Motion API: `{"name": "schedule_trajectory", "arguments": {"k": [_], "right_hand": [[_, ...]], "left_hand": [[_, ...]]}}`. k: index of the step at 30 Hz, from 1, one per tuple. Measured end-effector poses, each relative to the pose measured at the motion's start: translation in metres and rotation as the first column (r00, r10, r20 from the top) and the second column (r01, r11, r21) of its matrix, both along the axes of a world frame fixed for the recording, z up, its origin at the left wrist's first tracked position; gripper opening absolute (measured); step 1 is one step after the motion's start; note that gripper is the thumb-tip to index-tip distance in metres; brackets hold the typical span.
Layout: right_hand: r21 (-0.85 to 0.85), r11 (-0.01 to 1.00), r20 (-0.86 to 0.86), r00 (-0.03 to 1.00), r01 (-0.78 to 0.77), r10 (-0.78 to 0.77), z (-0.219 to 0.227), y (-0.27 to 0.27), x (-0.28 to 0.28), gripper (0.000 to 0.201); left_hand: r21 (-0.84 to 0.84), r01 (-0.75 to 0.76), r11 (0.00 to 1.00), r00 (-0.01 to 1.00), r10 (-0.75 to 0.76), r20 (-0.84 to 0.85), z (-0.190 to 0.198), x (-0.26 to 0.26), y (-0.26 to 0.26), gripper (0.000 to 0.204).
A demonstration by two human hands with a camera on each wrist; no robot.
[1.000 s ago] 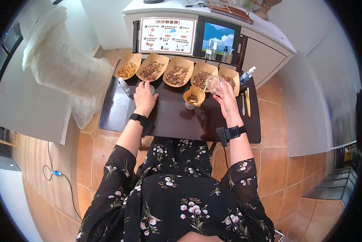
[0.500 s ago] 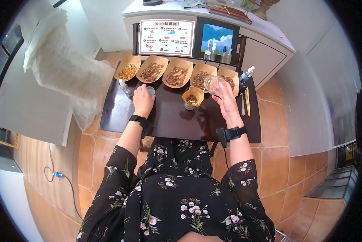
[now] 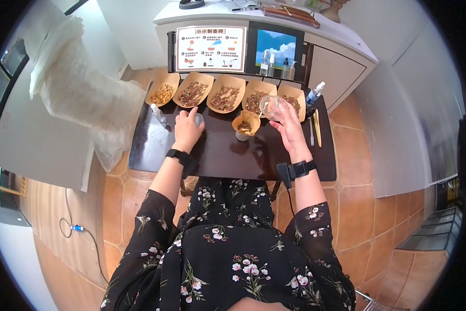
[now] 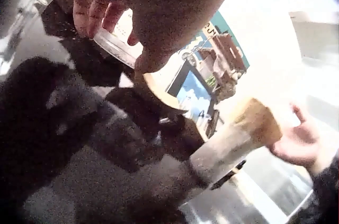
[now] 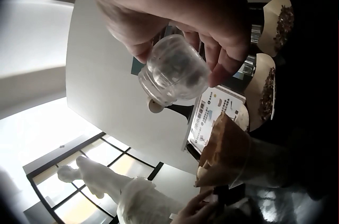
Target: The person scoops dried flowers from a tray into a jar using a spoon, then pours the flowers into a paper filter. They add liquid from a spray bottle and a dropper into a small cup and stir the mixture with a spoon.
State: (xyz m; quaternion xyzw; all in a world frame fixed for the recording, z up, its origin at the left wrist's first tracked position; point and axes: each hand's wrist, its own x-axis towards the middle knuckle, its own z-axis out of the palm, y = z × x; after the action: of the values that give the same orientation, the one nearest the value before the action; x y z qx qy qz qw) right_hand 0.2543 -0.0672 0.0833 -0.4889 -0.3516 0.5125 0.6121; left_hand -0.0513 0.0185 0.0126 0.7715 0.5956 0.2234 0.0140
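Jar [image 3: 270, 106] is being gripped, tilted and empty-looking, by the right hand [image 3: 290, 129] beside the paper funnel [image 3: 245, 123]; a lid [image 3: 197, 118] is being pinched by the left hand [image 3: 187, 129]; filling appears undone.

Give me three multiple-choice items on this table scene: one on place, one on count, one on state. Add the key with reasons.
1. Where is the paper funnel?
A. between the two hands
B. on the floor
C. on the white counter

2. How many kraft trays of dried botanicals stand in the row?
A. three
B. five
C. eight

3. What is the right hand doing?
A. lying flat
B. holding a clear jar
C. gripping tweezers

Key: 1 A, it stands on the dark table between them; 2 B, five in a row; 3 B, fingers curl round it.
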Motion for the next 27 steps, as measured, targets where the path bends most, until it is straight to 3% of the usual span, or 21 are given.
{"name": "schedule_trajectory", "arguments": {"k": [2, 3, 4, 5, 6, 8, 9, 12, 14, 17, 22, 26, 27], "right_hand": [[0.000, 1.000, -0.006, 1.000, 0.005, -0.005, 0.002, 0.001, -0.001, 0.043], [0.015, 1.000, -0.008, 1.000, -0.001, 0.001, 0.005, 0.001, -0.002, 0.045], [0.030, 1.000, -0.009, 1.000, -0.007, 0.007, 0.007, 0.001, -0.004, 0.048], [0.030, 1.000, -0.010, 1.000, -0.005, 0.005, 0.008, 0.002, -0.007, 0.048], [0.042, 0.999, -0.012, 1.000, -0.009, 0.010, 0.009, 0.003, -0.011, 0.048], [0.059, 0.998, -0.013, 1.000, -0.011, 0.012, 0.013, 0.005, -0.019, 0.048], [0.068, 0.998, 0.008, 1.000, -0.014, 0.013, 0.015, 0.005, -0.024, 0.046], [0.068, 0.998, 0.030, 0.999, -0.017, 0.015, 0.014, 0.008, -0.029, 0.043], [0.071, 0.997, 0.037, 0.999, -0.034, 0.032, 0.010, 0.009, -0.031, 0.044], [0.057, 0.998, 0.036, 0.999, -0.029, 0.027, 0.007, 0.009, -0.039, 0.053], [0.125, 0.991, 0.037, 0.998, -0.058, 0.054, 0.005, 0.011, -0.056, 0.054], [0.165, 0.977, 0.113, 0.986, -0.138, 0.120, 0.007, 0.018, -0.069, 0.066], [0.166, 0.977, 0.111, 0.987, -0.132, 0.114, 0.007, 0.019, -0.071, 0.066]], "left_hand": [[0.207, 0.131, 0.969, 0.972, -0.167, 0.167, -0.001, 0.004, 0.010, 0.058], [0.207, 0.133, 0.969, 0.972, -0.169, 0.164, 0.017, 0.013, 0.006, 0.058], [0.069, 0.178, 0.982, 0.862, -0.190, 0.471, 0.034, 0.025, 0.002, 0.054], [-0.050, 0.261, 0.964, 0.668, -0.143, 0.730, 0.055, 0.038, -0.004, 0.050], [-0.049, 0.263, 0.964, 0.669, -0.145, 0.729, 0.070, 0.047, -0.008, 0.050], [-0.050, 0.468, 0.882, 0.349, -0.132, 0.928, 0.089, 0.065, -0.012, 0.046], [0.039, 0.485, 0.873, 0.339, -0.229, 0.912, 0.087, 0.073, -0.009, 0.045], [0.075, 0.535, 0.842, 0.254, -0.245, 0.936, 0.096, 0.090, -0.015, 0.045], [0.035, 0.574, 0.818, 0.256, -0.219, 0.942, 0.098, 0.096, -0.021, 0.048], [0.050, 0.549, 0.835, 0.427, -0.331, 0.841, 0.088, 0.100, -0.020, 0.058], [0.043, 0.575, 0.817, 0.386, -0.317, 0.866, 0.087, 0.094, -0.023, 0.056], [0.049, 0.535, 0.844, 0.436, -0.325, 0.839, 0.100, 0.078, -0.023, 0.056], [0.115, 0.490, 0.864, 0.469, -0.373, 0.801, 0.102, 0.072, -0.022, 0.057]]}}
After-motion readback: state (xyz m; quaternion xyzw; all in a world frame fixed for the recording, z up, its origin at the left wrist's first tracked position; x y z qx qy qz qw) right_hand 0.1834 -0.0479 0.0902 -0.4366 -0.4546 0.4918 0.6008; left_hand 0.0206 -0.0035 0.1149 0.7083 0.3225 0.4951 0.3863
